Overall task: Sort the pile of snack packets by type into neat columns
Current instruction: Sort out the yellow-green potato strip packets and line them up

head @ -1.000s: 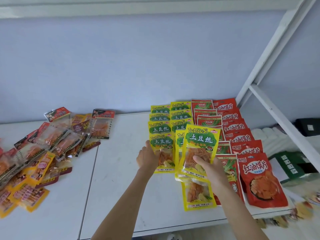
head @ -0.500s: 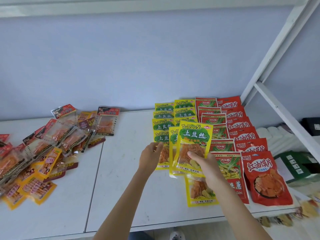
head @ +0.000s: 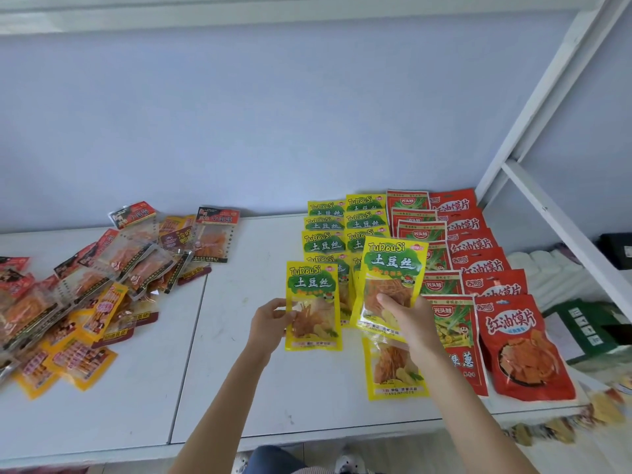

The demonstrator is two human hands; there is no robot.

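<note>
My left hand [head: 270, 321] pinches the left edge of a yellow TuDouSi packet [head: 313, 302] at the near end of the left yellow column [head: 323, 230]. A second yellow TuDouSi packet [head: 393, 278] is raised over the right yellow column [head: 366, 213], gripped low down by my right hand [head: 408, 319]. Another yellow packet [head: 393, 369] lies flat below that hand. To the right run a column of red-and-green packets [head: 415, 217] and a column of red packets [head: 519, 343]. The unsorted pile [head: 89, 289] lies on the left table.
Two white tables [head: 280, 388] meet at a seam left of centre. A white shelf frame [head: 561, 206] rises on the right, with a green box [head: 588, 326] and a dark item behind it. The blue wall backs the tables.
My left hand has taken hold of the front packet of the left yellow column and drawn it nearer and leftward. My right hand still holds its packet raised.
</note>
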